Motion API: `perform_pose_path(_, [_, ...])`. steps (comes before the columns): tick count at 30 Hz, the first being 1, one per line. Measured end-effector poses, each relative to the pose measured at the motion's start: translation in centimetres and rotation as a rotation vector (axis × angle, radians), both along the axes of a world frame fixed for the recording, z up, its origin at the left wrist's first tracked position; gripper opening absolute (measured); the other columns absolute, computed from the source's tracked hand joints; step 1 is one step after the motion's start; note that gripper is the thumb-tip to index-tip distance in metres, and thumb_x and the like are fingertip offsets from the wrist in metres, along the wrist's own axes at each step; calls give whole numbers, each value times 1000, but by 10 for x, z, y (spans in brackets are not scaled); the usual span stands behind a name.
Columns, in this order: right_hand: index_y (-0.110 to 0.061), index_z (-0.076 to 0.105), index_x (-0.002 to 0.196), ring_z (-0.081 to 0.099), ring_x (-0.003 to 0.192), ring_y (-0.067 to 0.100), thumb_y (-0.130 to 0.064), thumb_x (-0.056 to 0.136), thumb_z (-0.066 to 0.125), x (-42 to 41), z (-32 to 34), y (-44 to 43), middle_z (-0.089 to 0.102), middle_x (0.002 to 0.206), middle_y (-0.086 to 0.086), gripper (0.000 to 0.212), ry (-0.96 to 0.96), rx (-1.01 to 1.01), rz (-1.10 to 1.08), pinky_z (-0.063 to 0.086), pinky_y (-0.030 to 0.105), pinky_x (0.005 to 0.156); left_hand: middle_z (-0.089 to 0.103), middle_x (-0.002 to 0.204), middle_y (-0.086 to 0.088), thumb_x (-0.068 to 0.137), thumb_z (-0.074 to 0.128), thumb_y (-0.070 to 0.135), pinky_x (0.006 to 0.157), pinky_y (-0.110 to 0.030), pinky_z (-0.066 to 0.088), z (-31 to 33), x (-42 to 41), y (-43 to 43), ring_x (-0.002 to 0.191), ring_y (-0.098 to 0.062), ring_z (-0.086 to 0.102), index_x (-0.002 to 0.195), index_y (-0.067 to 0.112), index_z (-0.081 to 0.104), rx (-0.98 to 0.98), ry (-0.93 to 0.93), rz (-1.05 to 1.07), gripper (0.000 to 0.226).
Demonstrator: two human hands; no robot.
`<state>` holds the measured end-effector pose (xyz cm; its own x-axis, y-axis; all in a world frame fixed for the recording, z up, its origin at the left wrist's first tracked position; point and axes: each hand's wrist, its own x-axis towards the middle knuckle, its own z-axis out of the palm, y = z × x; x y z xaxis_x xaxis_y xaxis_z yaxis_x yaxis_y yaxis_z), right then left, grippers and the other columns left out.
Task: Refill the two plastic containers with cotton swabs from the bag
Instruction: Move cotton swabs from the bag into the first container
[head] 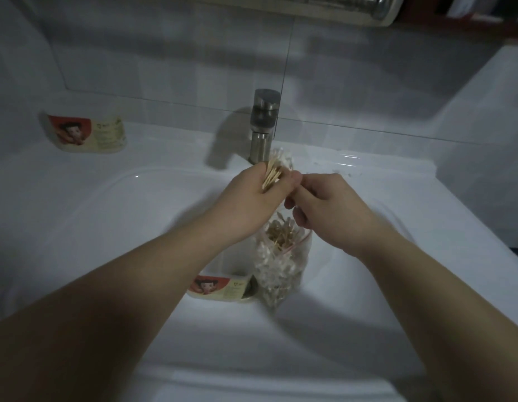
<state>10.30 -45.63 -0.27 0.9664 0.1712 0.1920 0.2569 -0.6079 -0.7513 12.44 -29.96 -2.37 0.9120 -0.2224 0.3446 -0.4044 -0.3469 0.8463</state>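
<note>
So, head view: the only camera, it looked down over both forearms into a white sink [107, 184], with the faucet [263, 126] at the far side.
Left hand: the left hand [252, 195] was wrapped round a bundle of cotton swabs [273, 174], held above the basin just near of the faucet, with the tips fanning out toward the far side.
Right hand: the right hand [324, 204] met the left, its thumb and forefinger pinched in at the bundle's right edge and the other fingers curled under; how many swabs it held could not be made out.
Bag: the bag [281, 256] stood in the basin right below the hands, its mouth open and many swabs left inside.
Near container: a labelled near container [220, 287] lay in the basin touching the bag's left side, partly hidden by the left forearm; its fill could not be judged.
Far container: a far container [86, 133] with the same label sat on the counter at far left, well apart from the hands.
Step in hand: probably squaring up a handful lifted from the bag before loading it.
Next move: likely to carry the bundle down and left to the near container, which called for the sticks kept parallel and the grip firm, so none slipped into the basin.
</note>
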Motion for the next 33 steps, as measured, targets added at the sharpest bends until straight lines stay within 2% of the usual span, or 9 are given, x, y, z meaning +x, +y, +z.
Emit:
perform_pose_path(3, [-18, 65, 72, 51, 48, 9, -24, 104, 49, 0, -1, 1, 60, 51, -5, 36, -22, -5, 11, 45, 28, 55, 71, 83, 7, 90, 58, 53, 77, -35, 54, -5, 3, -1, 84, -11, 69, 92, 24, 63, -13, -25, 41, 29])
perform_pose_path(6, [-18, 65, 72, 49, 45, 3, -19, 103, 49, -2, 0, 3, 62, 55, -4, 34, -29, -14, 25, 39, 16, 48, 67, 77, 7, 96, 63, 42, 73, -30, 52, -7, 4, -4, 75, -9, 66, 91, 20, 61, -122, 10, 42, 22])
perform_pose_path(9, [-16, 69, 75, 47, 44, 2, -15, 101, 52, -4, 1, 5, 62, 58, -3, 31, -14, 14, 47, 35, 12, 46, 63, 75, 6, 102, 58, 36, 68, -28, 48, -8, 5, -6, 68, -8, 61, 94, 15, 62, -188, 33, 54, 23])
perform_pose_path(14, [-23, 74, 74, 55, 50, 2, -23, 100, 58, -4, 0, 6, 67, 60, -3, 31, -34, 41, 44, 43, 18, 54, 56, 55, 18, 106, 50, 35, 53, -21, 38, -4, 2, -6, 51, 2, 51, 92, 20, 64, -294, 127, 85, 25])
perform_pose_path(16, [-27, 73, 70, 56, 47, 2, -28, 99, 61, -5, 2, 4, 68, 58, -6, 32, -51, 29, 9, 43, 18, 52, 52, 48, 19, 106, 49, 35, 53, -24, 35, -3, 2, -6, 46, 2, 48, 91, 25, 63, -320, 165, 82, 23])
perform_pose_path(19, [-28, 72, 74, 58, 46, 1, -29, 98, 63, -2, 3, 4, 66, 57, -15, 26, -84, 38, -58, 39, 11, 48, 49, 49, 18, 104, 52, 39, 53, -29, 33, -4, 3, -6, 46, -1, 44, 97, 21, 66, -337, 191, 63, 25])
perform_pose_path(23, [-22, 74, 77, 59, 47, 2, -33, 99, 62, -2, 5, 4, 69, 61, -11, 27, -68, 109, -105, 44, 18, 49, 52, 51, 21, 103, 53, 40, 56, -26, 35, -3, -2, -7, 48, 3, 50, 109, 13, 68, -288, 197, 49, 31])
perform_pose_path(28, [-20, 79, 81, 66, 50, 7, -32, 98, 65, -7, 7, 6, 76, 75, -7, 25, -42, 120, -56, 50, 24, 51, 53, 51, 20, 106, 49, 36, 51, -19, 35, 1, -6, -8, 47, 2, 48, 95, 24, 66, -330, 201, 40, 24])
perform_pose_path(33, [-21, 78, 83, 62, 47, 2, -37, 97, 65, -8, 7, 4, 72, 64, -13, 26, -20, 36, -63, 47, 17, 52, 38, 52, 14, 108, 42, 40, 41, -21, 24, 6, -2, -5, 47, -7, 29, 88, 20, 53, -602, 342, 77, 31])
